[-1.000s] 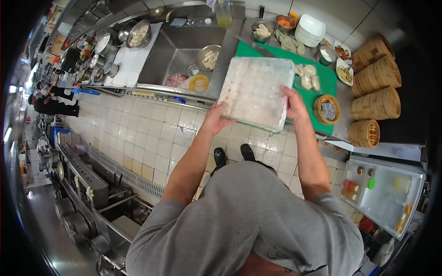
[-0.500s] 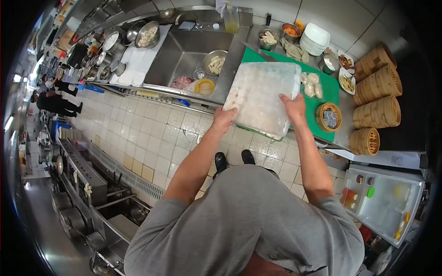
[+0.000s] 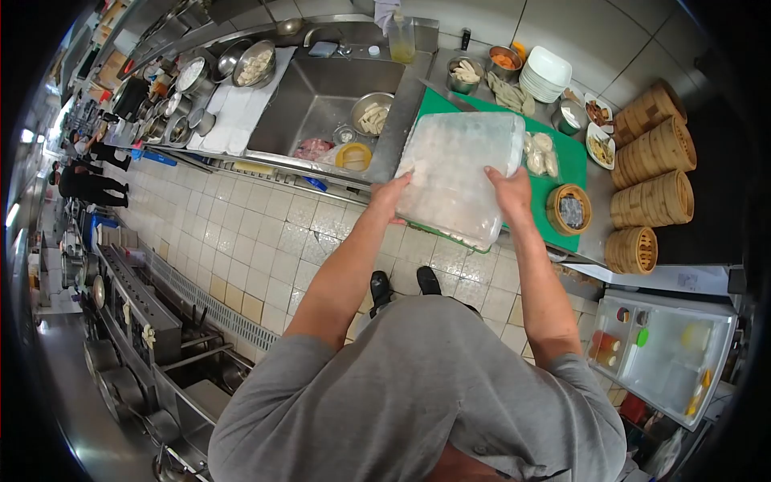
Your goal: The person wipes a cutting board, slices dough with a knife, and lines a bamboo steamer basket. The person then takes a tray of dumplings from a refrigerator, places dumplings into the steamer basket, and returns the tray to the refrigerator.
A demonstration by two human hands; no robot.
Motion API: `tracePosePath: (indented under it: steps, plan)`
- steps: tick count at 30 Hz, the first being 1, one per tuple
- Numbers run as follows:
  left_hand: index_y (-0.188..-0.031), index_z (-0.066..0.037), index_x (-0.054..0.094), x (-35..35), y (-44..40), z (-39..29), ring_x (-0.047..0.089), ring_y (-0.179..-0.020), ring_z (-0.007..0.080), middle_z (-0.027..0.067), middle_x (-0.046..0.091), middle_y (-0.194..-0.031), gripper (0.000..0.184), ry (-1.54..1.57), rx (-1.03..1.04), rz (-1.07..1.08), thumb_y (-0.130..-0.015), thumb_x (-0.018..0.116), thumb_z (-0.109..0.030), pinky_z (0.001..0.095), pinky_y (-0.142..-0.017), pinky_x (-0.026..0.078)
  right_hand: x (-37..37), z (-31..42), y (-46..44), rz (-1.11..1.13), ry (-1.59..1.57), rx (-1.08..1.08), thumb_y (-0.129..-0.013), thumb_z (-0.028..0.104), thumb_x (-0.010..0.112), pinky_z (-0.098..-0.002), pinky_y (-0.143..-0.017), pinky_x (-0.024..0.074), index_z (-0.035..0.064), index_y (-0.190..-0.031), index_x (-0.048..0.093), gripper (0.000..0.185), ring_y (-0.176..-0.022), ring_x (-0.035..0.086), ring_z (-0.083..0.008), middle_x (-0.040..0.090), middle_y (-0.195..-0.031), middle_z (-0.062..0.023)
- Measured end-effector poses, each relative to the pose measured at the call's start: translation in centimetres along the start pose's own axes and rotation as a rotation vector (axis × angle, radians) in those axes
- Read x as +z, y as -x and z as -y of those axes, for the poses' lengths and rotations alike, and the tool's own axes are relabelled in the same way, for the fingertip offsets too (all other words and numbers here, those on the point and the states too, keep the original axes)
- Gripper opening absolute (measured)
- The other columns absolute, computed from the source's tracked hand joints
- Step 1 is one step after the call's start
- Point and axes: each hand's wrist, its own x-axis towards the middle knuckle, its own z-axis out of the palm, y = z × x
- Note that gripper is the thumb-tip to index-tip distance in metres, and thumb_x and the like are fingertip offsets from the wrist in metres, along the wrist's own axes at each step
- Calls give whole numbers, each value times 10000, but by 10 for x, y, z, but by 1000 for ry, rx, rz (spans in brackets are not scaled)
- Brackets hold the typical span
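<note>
A translucent plastic food container [image 3: 462, 173] with a frosted lid and pale contents is held level in front of me, partly over the green cutting board [image 3: 442, 100]. My left hand [image 3: 389, 198] is closed on its left side, the thumb lying on top at the edge. My right hand [image 3: 511, 193] grips the opposite side, thumb also on top, with the other fingers hidden below. A green rim shows along the container's near edge. Beside my right hand, a clear bag of pale round pieces [image 3: 541, 153] and a small bamboo steamer [image 3: 569, 210] lie on the board.
Left of the board is a steel sink [image 3: 321, 92] holding a bowl [image 3: 373, 114] and pink meat [image 3: 313, 149]. Stacked bamboo steamers [image 3: 654, 197] and white plates [image 3: 548, 72] stand to the right. An open fridge door [image 3: 666, 345] juts out at lower right. Other people [image 3: 92, 185] stand far left.
The whitish lumps that showed along the container's left edge are now covered by the lid. My left thumb has shifted onto that edge. My right hand keeps its hold.
</note>
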Motion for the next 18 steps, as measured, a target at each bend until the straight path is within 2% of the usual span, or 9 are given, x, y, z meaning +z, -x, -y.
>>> tracePosePath:
  steps: [1,3,5,7,8,10,11,13,18]
  plan:
    - [-1510,-87,476,3,-1,-1,519,-1359,449,181,532,-1513,865,22,3,-93,-853,819,-533,705,-1009,466,1,9,4,-14,48,-22,-876,192,825,-408,-863,584,-97,-1221,616,496,-1003,722,-305,717,-1167,-228]
    - [-1517,-75,465,6,-2,-4,510,-1365,456,184,523,-1521,884,32,5,-128,-845,830,-519,711,-1013,459,-1,1,-2,-31,96,-44,-885,186,815,-414,-873,586,-96,-1218,621,477,-998,723,-310,718,-1165,-223]
    - [-1523,-64,454,5,-3,-3,502,-1372,463,187,514,-1528,902,44,10,-159,-837,841,-505,717,-1017,452,-11,-24,-16,198,-428,224,-914,161,780,-434,-914,586,-90,-1269,601,470,-1020,718,-324,702,-1209,-220]
    - [-1578,-79,380,1,-4,2,470,-1404,476,198,480,-1565,953,40,25,114,-876,752,-607,744,-1072,382,-13,-30,-22,208,-504,254,-923,146,765,-445,-933,584,-89,-1303,579,484,-1049,709,-328,690,-1234,-220]
    - [-1578,-79,380,-5,-8,14,470,-1404,476,198,480,-1565,953,38,13,113,-876,752,-607,744,-1072,382,-15,-33,-14,210,-584,304,-932,130,750,-455,-953,581,-87,-1337,556,499,-1079,701,-332,677,-1260,-220]
    - [-1616,-98,316,-12,-25,14,436,-1441,478,204,439,-1605,983,208,15,314,-916,593,-730,763,-1128,288,-15,-28,-21,244,-628,248,-935,122,743,-447,-956,578,-87,-1360,534,517,-1102,693,-324,669,-1273,-219]
    - [-1616,-98,316,-15,-20,15,436,-1441,478,204,439,-1605,983,206,6,313,-916,593,-730,763,-1128,288,-16,-30,-18,280,-664,214,-938,114,736,-439,-959,575,-86,-1383,512,537,-1124,684,-316,661,-1287,-218]
    - [-1623,-112,309,-16,-3,6,385,-1489,459,184,406,-1637,956,302,-105,298,-952,450,-778,771,-1157,213,-15,-10,-7,282,-683,204,-940,106,731,-428,-955,573,-80,-1378,519,521,-1123,683,-306,665,-1282,-207]
    - [-1621,-124,326,-30,4,13,348,-1517,436,146,397,-1649,902,334,-64,330,-980,435,-750,776,-1160,209,15,35,-2,324,-699,91,-918,97,746,-398,-931,568,-37,-1311,581,446,-1052,695,-257,701,-1218,-154]
